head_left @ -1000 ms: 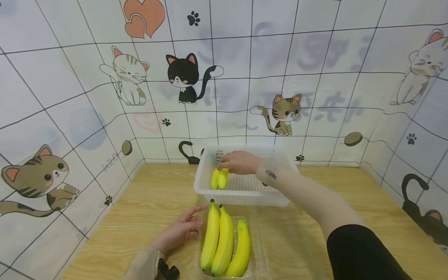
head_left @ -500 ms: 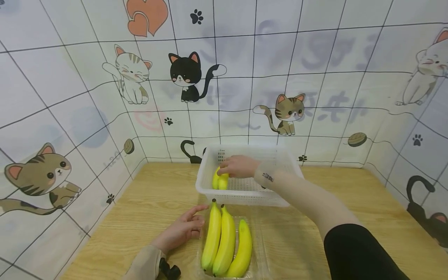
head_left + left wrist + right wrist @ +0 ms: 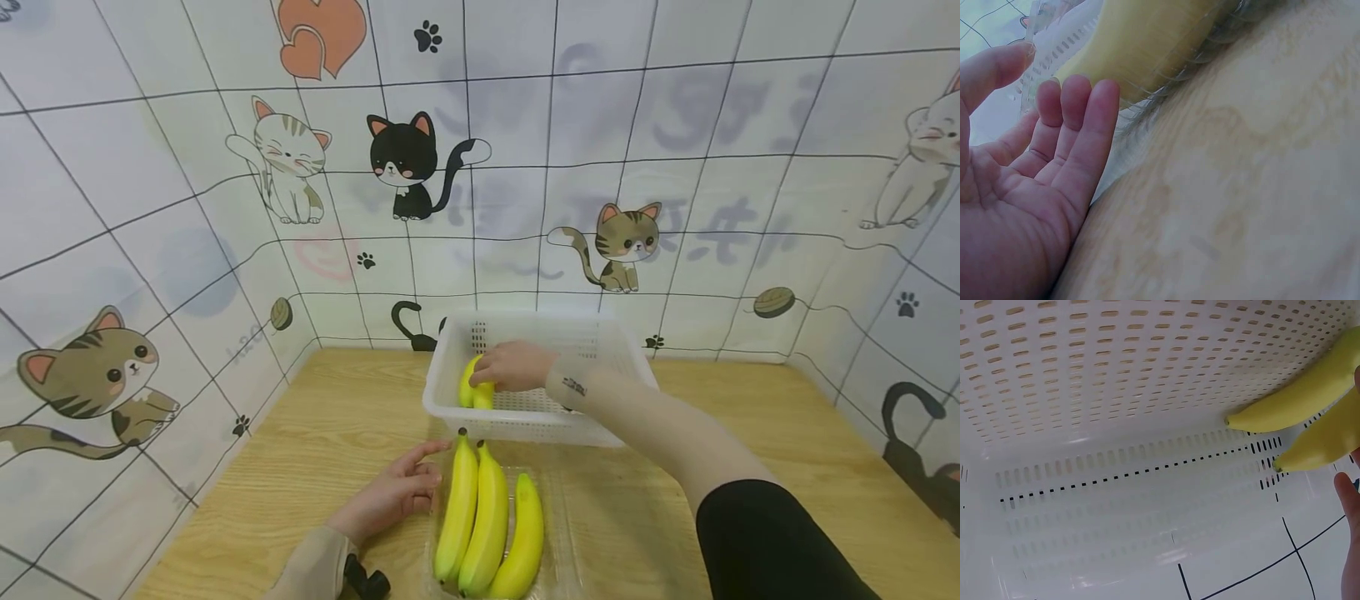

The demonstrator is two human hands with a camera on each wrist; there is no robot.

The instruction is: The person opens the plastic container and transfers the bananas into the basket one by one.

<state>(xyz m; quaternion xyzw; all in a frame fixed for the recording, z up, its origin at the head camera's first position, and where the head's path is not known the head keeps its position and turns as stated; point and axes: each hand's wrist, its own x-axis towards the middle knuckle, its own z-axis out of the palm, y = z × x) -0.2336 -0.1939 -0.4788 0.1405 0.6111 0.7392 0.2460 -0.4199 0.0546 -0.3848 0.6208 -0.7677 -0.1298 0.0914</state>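
Note:
My right hand (image 3: 515, 366) reaches into a white perforated plastic basket (image 3: 540, 427) and grips a banana (image 3: 1319, 444) near the basket's left end. Beside it a second banana (image 3: 1294, 400) lies along the side wall. In the right wrist view only part of the hand shows, at the right edge. My left hand (image 3: 393, 492) rests on the table with loosely bent fingers, at the left side of a clear plastic tray (image 3: 561, 533). Three bananas (image 3: 483, 518) lie lengthwise in this tray. In the left wrist view the left fingertips (image 3: 1100, 103) are close to the tray's ribbed wall.
The wooden table (image 3: 345, 400) meets a cat-patterned wall covering (image 3: 495, 200) at the back and sides. The basket stands near the back wall, directly behind the tray. A small black device (image 3: 366, 577) sits at the left wrist.
My right hand has sunk slightly lower in the basket and towards its left front, with the banana. The left hand stays beside the tray. The head view has shifted a little.

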